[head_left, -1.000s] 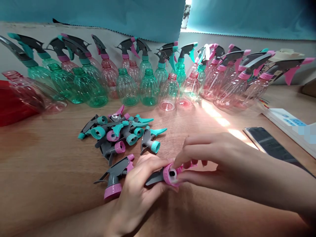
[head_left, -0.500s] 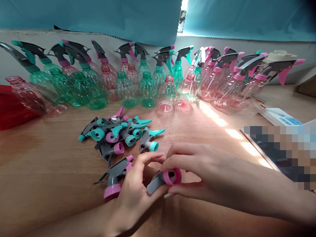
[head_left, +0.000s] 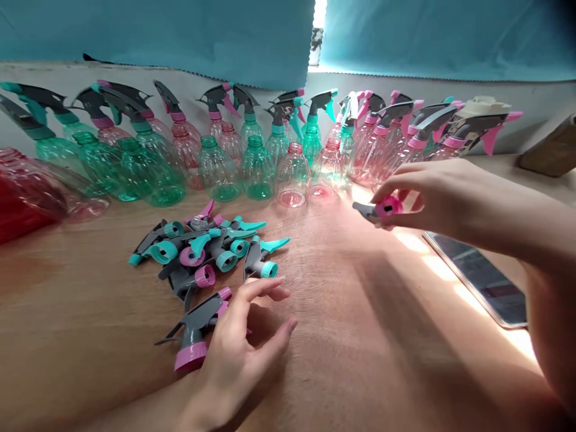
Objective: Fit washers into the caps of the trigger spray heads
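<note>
My right hand grips a grey spray trigger head with a pink collar, held above the table in front of the bottles at the right. Its collar opening faces me. My left hand rests near the front with thumb and fingers apart and nothing between them. Just left of it stands another grey and pink spray head, partly covered by the hand. Beyond the fingers lies a grey and turquoise spray head, beside a loose pile of spray heads in both colour pairs.
Along the wall stand clear green and pink bottles, many fitted with spray heads. Uncapped ones, such as a green bottle and a pink bottle, form the front row. A phone lies at the right; a red object is at the left.
My right hand has moved away from my left, up and to the right, carrying the pink-collared spray head. The left hand no longer touches that head, and its fingers are apart.
</note>
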Demonstrator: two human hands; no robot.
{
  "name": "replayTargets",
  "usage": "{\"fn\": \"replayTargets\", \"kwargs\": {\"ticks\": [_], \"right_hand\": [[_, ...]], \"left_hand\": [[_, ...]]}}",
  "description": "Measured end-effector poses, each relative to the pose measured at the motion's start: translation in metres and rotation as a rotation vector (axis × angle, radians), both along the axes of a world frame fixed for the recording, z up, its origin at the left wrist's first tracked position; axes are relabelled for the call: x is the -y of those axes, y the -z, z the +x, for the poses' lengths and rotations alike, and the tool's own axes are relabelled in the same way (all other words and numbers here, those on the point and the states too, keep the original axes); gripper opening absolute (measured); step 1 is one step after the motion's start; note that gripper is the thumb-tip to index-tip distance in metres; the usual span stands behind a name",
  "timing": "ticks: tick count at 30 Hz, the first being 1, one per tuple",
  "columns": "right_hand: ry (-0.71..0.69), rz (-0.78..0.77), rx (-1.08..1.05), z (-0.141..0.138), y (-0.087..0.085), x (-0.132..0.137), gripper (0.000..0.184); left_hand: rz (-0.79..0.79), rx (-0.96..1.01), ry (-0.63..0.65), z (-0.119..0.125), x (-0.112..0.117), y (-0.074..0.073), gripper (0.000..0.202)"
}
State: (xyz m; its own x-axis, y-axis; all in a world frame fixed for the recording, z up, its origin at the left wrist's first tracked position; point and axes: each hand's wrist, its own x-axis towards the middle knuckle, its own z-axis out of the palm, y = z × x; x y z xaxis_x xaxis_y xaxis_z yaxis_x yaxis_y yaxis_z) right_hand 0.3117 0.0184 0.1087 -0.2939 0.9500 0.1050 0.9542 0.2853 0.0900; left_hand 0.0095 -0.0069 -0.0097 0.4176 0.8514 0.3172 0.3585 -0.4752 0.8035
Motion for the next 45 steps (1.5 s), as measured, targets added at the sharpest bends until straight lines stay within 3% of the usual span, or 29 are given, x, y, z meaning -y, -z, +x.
{"fn": "replayTargets", "kwargs": {"ticks": [3,7,10,14,20,24,26,30,33,39,43,45], "right_hand": [[0.149,0.023,0.059,0.006,0.012,-0.012,0.02],[0.216,-0.16,0.03,-0.003,0.025,-0.019,0.019],[0.182,-0.287,-0.027,-0.007,0.022,-0.015,0.028],[0.185,-0.288,-0.092,-0.001,0.006,-0.009,0.038],[0.205,-0.31,-0.039,0.004,0.002,-0.008,0.04],[0.181,-0.401,-0.042,-0.003,0.012,-0.012,0.039],[0.172,-0.429,-0.045,-0.003,0.018,-0.016,0.039],[0.187,-0.443,-0.033,0.002,0.029,-0.026,0.038],[0.213,-0.434,-0.026,0.007,0.032,-0.031,0.036],[0.167,-0.418,-0.084,-0.001,0.017,-0.017,0.029],[0.047,-0.396,-0.192,-0.025,-0.001,0.005,0.025],[-0.074,-0.302,-0.296,-0.038,-0.007,0.015,0.019]], "left_hand": [[0.011,-0.015,-0.001,0.001,0.0,-0.002,0.034],[0.027,-0.037,-0.009,0.001,0.0,-0.005,0.028],[0.054,-0.077,0.017,0.001,-0.002,-0.006,0.022],[0.149,-0.091,0.085,-0.001,-0.004,-0.01,0.018],[0.234,-0.174,0.064,-0.003,-0.01,-0.037,0.021],[0.288,-0.314,0.091,-0.008,-0.035,-0.052,0.026],[0.324,-0.407,0.201,-0.011,-0.05,-0.053,0.026],[0.389,-0.635,0.221,-0.011,-0.067,-0.048,0.034],[0.42,-0.69,0.247,-0.006,-0.071,-0.042,0.03],[0.402,-0.515,0.245,0.007,-0.066,-0.041,0.024],[0.466,-0.272,0.174,0.015,-0.041,-0.044,0.027],[0.511,-0.162,0.142,0.019,-0.027,-0.042,0.031]]}}
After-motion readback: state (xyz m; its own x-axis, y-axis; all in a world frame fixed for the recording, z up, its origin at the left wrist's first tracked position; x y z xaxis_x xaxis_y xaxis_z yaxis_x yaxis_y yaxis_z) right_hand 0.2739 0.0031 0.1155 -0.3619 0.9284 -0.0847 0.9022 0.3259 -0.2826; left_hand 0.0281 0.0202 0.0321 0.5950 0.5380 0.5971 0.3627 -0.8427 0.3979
